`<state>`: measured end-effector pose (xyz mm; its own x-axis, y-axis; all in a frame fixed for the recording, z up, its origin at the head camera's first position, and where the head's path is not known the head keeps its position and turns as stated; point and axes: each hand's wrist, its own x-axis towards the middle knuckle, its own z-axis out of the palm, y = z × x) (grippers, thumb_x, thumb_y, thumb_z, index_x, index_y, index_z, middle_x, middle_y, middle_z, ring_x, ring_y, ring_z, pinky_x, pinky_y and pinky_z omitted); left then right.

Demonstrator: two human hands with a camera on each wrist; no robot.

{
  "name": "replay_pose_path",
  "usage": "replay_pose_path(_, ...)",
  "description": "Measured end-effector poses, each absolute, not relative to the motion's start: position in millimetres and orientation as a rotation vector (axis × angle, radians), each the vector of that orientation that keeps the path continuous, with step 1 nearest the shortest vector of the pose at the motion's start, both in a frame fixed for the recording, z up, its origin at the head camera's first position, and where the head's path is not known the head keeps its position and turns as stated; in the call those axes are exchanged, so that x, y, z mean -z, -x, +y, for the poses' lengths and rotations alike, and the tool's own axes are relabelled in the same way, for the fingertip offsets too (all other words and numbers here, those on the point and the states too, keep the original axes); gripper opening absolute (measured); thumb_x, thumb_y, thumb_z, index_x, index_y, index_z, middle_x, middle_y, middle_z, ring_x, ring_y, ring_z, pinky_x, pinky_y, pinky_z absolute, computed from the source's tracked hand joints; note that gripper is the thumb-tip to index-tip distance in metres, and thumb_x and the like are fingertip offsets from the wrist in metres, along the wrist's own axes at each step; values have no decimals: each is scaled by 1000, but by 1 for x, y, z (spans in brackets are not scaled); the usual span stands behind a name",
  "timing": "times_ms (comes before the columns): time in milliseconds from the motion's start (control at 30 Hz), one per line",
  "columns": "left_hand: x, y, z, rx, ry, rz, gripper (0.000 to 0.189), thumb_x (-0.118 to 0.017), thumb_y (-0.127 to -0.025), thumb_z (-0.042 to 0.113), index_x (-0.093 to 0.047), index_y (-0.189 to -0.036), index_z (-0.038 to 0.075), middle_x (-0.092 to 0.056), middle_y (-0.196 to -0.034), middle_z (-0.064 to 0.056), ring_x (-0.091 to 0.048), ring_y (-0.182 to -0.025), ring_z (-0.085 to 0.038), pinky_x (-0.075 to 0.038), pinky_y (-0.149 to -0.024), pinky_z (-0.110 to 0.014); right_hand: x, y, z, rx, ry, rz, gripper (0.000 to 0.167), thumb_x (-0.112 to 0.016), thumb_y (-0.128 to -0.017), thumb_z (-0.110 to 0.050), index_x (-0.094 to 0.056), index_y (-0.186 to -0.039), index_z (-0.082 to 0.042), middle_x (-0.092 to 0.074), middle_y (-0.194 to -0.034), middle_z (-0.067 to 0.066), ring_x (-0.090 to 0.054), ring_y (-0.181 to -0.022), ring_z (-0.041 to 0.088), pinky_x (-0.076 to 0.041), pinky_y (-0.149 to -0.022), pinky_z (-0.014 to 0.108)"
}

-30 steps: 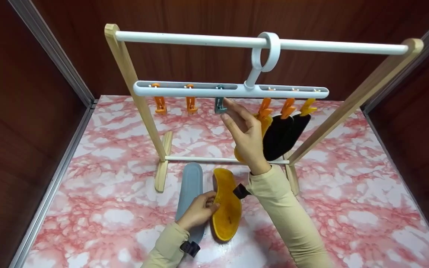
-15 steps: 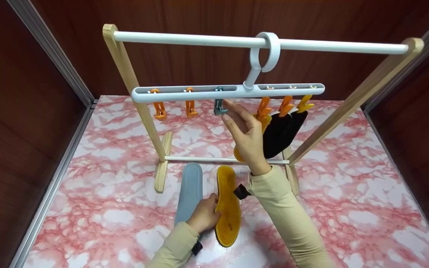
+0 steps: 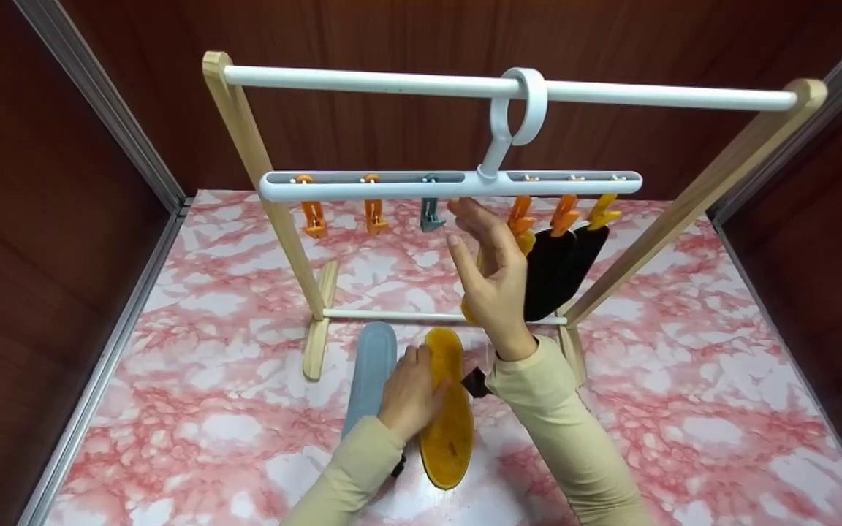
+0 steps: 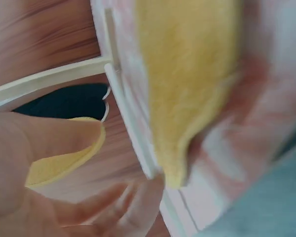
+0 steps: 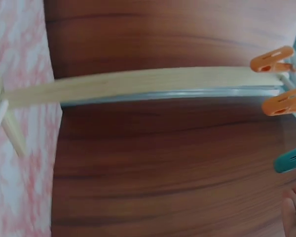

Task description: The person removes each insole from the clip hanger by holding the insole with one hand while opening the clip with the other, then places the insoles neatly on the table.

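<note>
currently, the left hand [image 3: 412, 387], its grip relaxed, is over the edge of a long yellow fuzzy insole [image 3: 452, 446] lying on the marbled red-and-white desk [image 3: 699, 424]; the right hand [image 3: 498, 281], grip spread apart, is just beside a teal plastic clip [image 3: 430, 214].

The right sleeve [image 3: 567, 431] is long, pale yellowish-beige and creased, with 1 small black block [image 3: 476, 382] beside its cuff; left of that sleeve, the left sleeve [image 3: 351, 475] matches its colour.
</note>
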<state>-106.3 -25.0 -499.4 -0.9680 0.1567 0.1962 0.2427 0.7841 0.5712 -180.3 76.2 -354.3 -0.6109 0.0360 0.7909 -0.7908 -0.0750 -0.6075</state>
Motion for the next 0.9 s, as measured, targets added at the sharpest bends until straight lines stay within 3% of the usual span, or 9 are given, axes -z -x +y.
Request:
replay_pose_path(133, 491, 126, -19, 1126, 386, -2691, 48, -69, -85, 15, -47, -122, -7, -52, -111, -21, -55, -102, -35, -47, -89, -44, 354, 176, 82, -1505, -787, -1586, 34, -60, -84, 13, -58, -119, 14, -61, -118, 24, -58, -113, 28, -47, -98, 40)
replay_pose_path(233, 484, 139, -16, 1296, 423, -2617, 50, -67, -87, 16, -46, -126, -7, -52, -121, -24, -53, -111, -37, -44, -97, -45, 354, 173, 86, -1423, -747, -1559, 31, -58, -83, 15, -62, -113, 12, -64, -113, 21, -60, -108, 25, -49, -94, 37)
replay_pose_path(467, 471, 157, -7, 1525, 414, -2485, 45, -67, -88, 12, -48, -127, -2, -51, -125, -22, -54, -113, -38, -45, -97, -47, 357, 168, 97, -1427, -648, -1451, 22, -51, -83, 20, -65, -99, 12, -65, -98, 23, -60, -97, 24, -50, -87, 33)
replay_pose_path(900, 468, 167, 2, 1649, 466, -2391, 44, -67, -89, 12, -49, -129, 3, -59, -123, -17, -54, -118, -32, -41, -101, -46, 366, 168, 113, -1545, -513, -1318, 14, -47, -87, 19, -58, -96, 19, -60, -99, 14, -60, -95, 27, -50, -88, 34)
